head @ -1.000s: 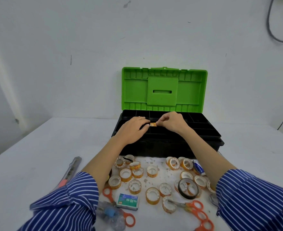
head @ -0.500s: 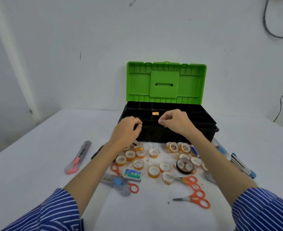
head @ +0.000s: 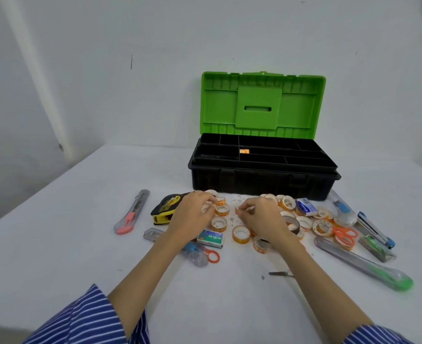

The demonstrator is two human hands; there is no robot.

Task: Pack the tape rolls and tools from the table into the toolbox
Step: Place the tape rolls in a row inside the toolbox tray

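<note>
Now both hands sit among the tape rolls (head: pixel 241 234): right hand (head: pixel 262 218) pinches one, left hand (head: pixel 192 214) curls on another

Open green-lidded toolbox (head: pixel 262 180) behind scattered small tape rolls (head: pixel 241 234).

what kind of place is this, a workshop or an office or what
Probably a plain work or test room, not a fitted workshop: a bare white table against blank white walls, an open toolbox, and loose tape rolls with scissors laid out for packing.
</note>
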